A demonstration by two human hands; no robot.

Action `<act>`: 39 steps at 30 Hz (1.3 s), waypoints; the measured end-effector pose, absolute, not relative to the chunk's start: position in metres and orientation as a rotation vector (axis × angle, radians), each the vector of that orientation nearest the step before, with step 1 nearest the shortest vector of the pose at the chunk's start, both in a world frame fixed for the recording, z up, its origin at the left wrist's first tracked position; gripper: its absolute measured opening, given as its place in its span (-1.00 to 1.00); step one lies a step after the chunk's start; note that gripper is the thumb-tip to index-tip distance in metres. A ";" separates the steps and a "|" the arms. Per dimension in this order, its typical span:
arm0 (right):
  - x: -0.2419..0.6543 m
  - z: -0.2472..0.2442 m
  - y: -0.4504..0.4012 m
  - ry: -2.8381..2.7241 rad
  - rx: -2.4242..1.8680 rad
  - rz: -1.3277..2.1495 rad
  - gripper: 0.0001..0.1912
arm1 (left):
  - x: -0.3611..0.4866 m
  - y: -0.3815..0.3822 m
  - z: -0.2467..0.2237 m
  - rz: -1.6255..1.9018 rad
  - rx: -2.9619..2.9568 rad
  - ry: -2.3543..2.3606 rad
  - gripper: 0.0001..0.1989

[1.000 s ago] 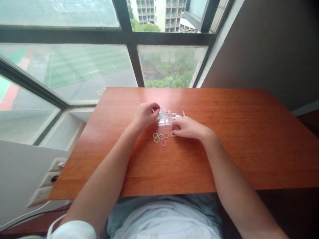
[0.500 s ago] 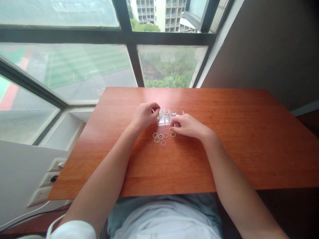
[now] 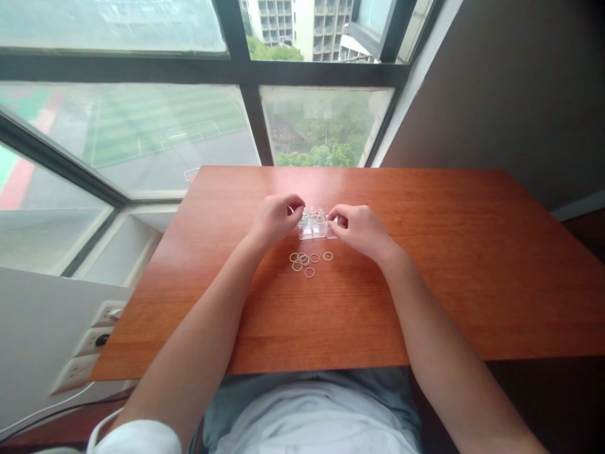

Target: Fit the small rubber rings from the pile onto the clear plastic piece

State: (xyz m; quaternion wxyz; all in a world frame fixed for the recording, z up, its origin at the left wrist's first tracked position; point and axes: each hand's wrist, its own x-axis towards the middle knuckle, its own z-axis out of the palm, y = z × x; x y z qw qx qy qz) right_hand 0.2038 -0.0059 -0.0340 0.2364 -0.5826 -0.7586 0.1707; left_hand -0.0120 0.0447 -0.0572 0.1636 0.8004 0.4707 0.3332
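1 head camera above desk (image 3: pixel 449 271), facing forward-down.

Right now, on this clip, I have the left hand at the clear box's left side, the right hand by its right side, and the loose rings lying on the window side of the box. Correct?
Not quite: the head view shows the loose rings lying on the person's side of the clear box. The rest stands.

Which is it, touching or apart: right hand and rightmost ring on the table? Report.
Apart: the head view shows a strip of table between the right hand and the ring.
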 end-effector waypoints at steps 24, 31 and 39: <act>0.198 -0.033 -0.007 -2.025 -1.505 0.445 -0.87 | 0.010 0.023 -0.039 0.843 2.228 1.036 -0.86; 0.199 -0.035 -0.006 -2.030 -1.574 0.447 -0.84 | -0.014 0.036 -0.036 0.909 2.228 1.153 -0.85; 0.199 -0.035 -0.007 -2.141 -1.585 0.459 -0.83 | -0.020 0.038 -0.036 0.781 2.297 1.159 -0.82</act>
